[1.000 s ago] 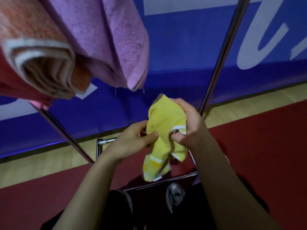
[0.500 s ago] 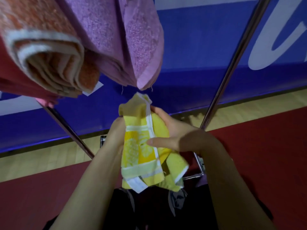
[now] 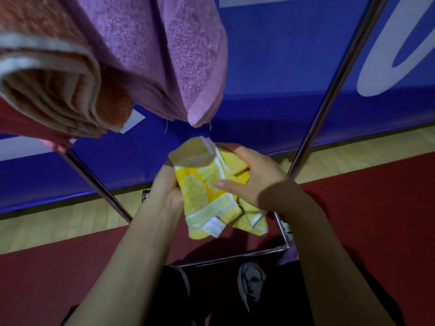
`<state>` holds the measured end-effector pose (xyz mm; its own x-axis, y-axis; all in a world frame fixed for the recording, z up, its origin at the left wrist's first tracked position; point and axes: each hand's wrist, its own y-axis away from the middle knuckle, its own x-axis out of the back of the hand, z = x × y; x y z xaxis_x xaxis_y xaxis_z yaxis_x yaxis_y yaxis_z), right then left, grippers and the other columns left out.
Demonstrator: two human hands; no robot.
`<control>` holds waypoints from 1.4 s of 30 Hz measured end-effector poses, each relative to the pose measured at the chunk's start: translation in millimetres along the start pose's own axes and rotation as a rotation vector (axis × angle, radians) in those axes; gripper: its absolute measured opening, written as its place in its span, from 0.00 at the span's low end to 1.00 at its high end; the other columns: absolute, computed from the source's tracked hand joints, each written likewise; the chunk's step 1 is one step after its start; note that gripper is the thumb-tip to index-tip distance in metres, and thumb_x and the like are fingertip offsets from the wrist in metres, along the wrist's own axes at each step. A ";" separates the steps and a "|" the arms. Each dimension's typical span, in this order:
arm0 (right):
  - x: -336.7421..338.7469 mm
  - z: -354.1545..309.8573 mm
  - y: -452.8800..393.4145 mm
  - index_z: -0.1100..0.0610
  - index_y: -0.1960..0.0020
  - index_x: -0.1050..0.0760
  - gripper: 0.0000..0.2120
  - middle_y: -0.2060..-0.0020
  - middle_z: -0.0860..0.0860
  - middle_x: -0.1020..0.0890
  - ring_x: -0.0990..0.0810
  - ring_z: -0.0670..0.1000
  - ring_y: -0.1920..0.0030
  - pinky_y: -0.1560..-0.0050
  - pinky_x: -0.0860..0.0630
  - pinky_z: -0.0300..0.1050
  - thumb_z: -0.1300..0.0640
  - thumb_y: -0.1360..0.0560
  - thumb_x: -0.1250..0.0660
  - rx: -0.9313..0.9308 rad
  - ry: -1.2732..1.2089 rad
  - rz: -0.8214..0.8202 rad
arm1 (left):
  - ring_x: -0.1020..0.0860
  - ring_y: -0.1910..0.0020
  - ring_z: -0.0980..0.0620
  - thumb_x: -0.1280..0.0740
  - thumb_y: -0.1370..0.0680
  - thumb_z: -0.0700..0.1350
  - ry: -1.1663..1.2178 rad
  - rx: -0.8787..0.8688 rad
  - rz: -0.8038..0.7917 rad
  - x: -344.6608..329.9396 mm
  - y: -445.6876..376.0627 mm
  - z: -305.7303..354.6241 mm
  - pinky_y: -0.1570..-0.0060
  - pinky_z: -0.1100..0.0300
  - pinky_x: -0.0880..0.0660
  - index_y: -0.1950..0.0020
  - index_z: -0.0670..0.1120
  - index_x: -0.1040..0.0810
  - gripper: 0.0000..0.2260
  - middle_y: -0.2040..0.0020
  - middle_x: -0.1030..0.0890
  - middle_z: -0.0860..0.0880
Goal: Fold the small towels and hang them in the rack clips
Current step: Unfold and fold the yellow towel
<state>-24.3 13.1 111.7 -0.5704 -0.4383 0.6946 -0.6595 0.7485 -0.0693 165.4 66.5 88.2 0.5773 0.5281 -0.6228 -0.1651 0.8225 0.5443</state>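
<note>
Yellow towel [image 3: 207, 189], half folded, sits pinched between our left hand [image 3: 168, 191] and right hand [image 3: 256, 182], fingers curled round it to keep the layers together, below the hung purple towel [image 3: 183, 62].

Left hand [image 3: 168, 191], right hand [image 3: 256, 182] raised, both gripping.
</note>
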 end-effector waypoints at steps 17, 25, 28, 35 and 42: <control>23.3 14.6 -6.6 0.51 0.48 0.18 0.06 0.57 0.53 0.15 0.17 0.51 0.58 0.60 0.24 0.40 0.50 0.21 0.31 -0.331 -0.433 0.395 | 0.34 0.23 0.57 0.27 0.20 0.47 -1.487 -1.041 -0.309 -22.8 32.5 -38.1 0.26 0.58 0.32 0.23 0.53 0.27 0.25 0.27 0.31 0.48; 23.8 19.2 -7.2 0.60 0.62 0.31 0.25 0.64 0.54 0.23 0.23 0.58 0.54 0.53 0.32 0.49 0.43 0.15 0.46 -0.396 -0.104 0.282 | 0.21 0.64 0.66 0.40 0.15 0.54 -1.223 -0.728 -0.092 -33.9 43.6 -26.7 0.61 0.71 0.28 0.55 0.50 0.18 0.16 0.64 0.16 0.58; 23.5 19.1 -6.7 0.60 0.62 0.30 0.25 0.62 0.58 0.23 0.22 0.61 0.49 0.49 0.32 0.52 0.45 0.14 0.47 -0.388 -0.041 0.289 | 0.23 0.66 0.61 0.41 0.14 0.55 -1.175 -0.734 0.053 -32.7 37.0 -24.0 0.63 0.63 0.27 0.58 0.43 0.21 0.21 0.66 0.19 0.49; 32.5 15.7 -7.9 0.57 0.69 0.37 0.28 0.73 0.51 0.31 0.30 0.49 0.70 0.64 0.37 0.48 0.44 0.14 0.46 -0.399 -0.122 0.399 | 0.16 0.52 0.42 0.45 0.16 0.64 -1.101 -0.644 0.154 -31.4 34.9 -17.9 0.48 0.43 0.20 0.52 0.41 0.20 0.28 0.57 0.15 0.41; 21.0 0.3 -11.6 0.57 0.67 0.31 0.28 0.71 0.51 0.28 0.28 0.49 0.69 0.73 0.37 0.36 0.43 0.15 0.48 -0.407 -0.185 0.291 | 0.21 0.60 0.41 0.42 0.13 0.56 -1.181 -0.698 0.200 -43.0 34.4 -32.0 0.59 0.49 0.27 0.60 0.39 0.28 0.24 0.64 0.20 0.39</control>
<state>-28.8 -5.0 126.9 -0.8027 -0.2366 0.5475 -0.2386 0.9687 0.0688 109.4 78.8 115.7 0.7665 0.4464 0.4617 -0.4837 0.8742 -0.0421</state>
